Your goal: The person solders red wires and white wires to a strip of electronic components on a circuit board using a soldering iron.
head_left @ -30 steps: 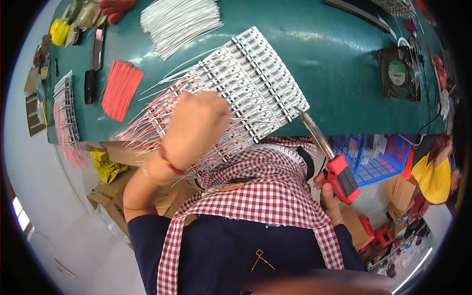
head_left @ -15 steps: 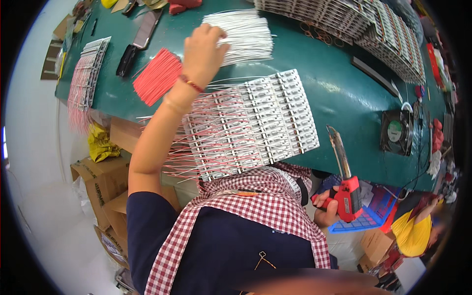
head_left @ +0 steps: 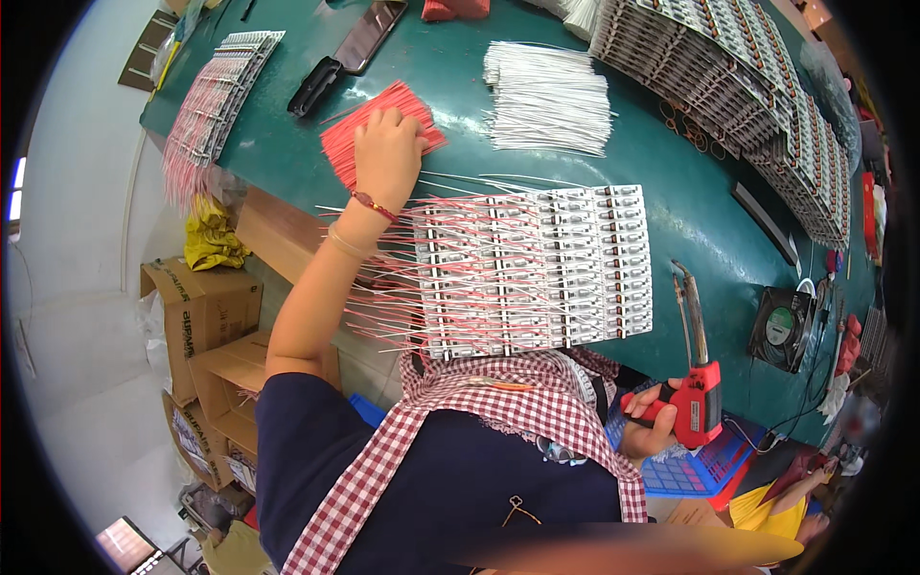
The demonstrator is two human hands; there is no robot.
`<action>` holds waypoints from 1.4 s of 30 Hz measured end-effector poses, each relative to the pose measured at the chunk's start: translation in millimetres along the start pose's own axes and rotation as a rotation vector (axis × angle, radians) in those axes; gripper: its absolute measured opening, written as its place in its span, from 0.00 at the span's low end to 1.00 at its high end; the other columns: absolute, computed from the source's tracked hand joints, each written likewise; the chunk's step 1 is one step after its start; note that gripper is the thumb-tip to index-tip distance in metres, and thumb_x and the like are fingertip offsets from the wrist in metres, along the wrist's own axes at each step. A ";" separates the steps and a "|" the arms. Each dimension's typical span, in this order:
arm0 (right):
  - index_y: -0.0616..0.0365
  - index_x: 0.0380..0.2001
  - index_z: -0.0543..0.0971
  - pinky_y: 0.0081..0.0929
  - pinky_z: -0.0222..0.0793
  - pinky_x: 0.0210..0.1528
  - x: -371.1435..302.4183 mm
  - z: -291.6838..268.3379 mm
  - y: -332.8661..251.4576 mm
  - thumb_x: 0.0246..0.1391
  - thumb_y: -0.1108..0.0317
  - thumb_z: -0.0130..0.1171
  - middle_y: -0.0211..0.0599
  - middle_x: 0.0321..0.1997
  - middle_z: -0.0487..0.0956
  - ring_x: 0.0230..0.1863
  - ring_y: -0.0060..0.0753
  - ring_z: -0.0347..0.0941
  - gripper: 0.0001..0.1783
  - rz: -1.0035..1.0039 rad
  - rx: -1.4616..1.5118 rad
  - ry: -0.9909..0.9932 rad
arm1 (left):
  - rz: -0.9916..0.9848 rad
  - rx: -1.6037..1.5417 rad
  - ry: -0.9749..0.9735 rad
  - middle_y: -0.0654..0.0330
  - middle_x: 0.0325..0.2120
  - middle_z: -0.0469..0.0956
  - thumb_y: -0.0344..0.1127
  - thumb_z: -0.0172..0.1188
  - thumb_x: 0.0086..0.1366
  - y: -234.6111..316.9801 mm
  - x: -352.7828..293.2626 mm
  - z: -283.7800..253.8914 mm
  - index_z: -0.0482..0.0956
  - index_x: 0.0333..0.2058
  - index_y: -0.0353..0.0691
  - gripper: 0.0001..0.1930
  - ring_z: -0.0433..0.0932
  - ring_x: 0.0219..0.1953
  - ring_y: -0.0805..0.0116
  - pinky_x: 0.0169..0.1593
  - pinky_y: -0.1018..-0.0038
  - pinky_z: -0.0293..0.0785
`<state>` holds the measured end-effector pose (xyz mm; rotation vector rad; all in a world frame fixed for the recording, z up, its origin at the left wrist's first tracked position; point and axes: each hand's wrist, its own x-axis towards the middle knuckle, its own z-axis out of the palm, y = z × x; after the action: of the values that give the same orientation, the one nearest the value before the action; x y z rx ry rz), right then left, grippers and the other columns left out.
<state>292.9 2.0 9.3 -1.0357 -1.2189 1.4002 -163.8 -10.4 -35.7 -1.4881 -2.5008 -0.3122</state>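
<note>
My left hand rests on a bundle of red wires, fingers bent and drawn together at its right side. Whatever sits between the fingertips is hidden. In my right hand is a red and black soldering gun, its long metal tip pointing up and away from me. Between my hands a panel of small white circuit boards lies at the table's near edge. Red and white wires stick out from its left part. A bundle of loose white wires lies beyond the panel.
A wired panel, a phone and a black case lie far left. Stacked boards stand far right, near a dark bar and a small fan. A blue basket stands below right; cardboard boxes at left.
My left hand has moved from the white wires to the red bundle, nearer me. The soldering gun stays in my right hand, its tip turned more upright. The whole view has shifted.
</note>
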 end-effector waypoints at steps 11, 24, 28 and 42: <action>0.64 0.52 0.66 0.23 0.66 0.21 6.4 10.4 -5.1 0.62 0.56 0.52 0.39 0.23 0.71 0.18 0.24 0.62 0.24 0.029 -0.003 0.074 | -0.019 -0.017 0.121 0.63 0.30 0.79 0.35 0.65 0.58 2.2 -1.1 -1.3 0.84 0.31 0.44 0.04 0.75 0.39 0.61 0.41 0.62 0.64; 0.63 0.52 0.66 0.20 0.65 0.19 15.1 2.9 1.0 0.67 0.55 0.48 0.37 0.25 0.72 0.18 0.21 0.63 0.22 0.077 0.133 0.133 | 0.026 -0.229 0.103 0.58 0.28 0.78 0.33 0.67 0.55 -7.3 4.6 -4.3 0.86 0.33 0.40 0.07 0.76 0.37 0.57 0.41 0.63 0.67; 0.63 0.52 0.66 0.20 0.65 0.19 19.9 0.0 2.3 0.69 0.55 0.44 0.36 0.25 0.72 0.18 0.20 0.63 0.21 0.102 0.219 0.128 | -0.014 -0.333 0.066 0.55 0.27 0.78 0.32 0.67 0.54 -10.7 9.0 -11.3 0.86 0.33 0.37 0.08 0.76 0.35 0.55 0.40 0.64 0.71; 0.63 0.52 0.67 0.19 0.66 0.19 25.8 3.0 3.9 0.70 0.55 0.44 0.35 0.26 0.73 0.18 0.19 0.64 0.21 0.122 0.278 0.112 | -0.138 -0.537 -0.003 0.50 0.29 0.82 0.30 0.64 0.58 -17.1 8.2 -13.6 0.85 0.34 0.35 0.07 0.81 0.32 0.51 0.37 0.62 0.75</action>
<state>285.2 26.9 5.7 -0.9912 -0.8631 1.5343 -181.7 -15.5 -21.6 -1.4732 -2.6544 -1.0756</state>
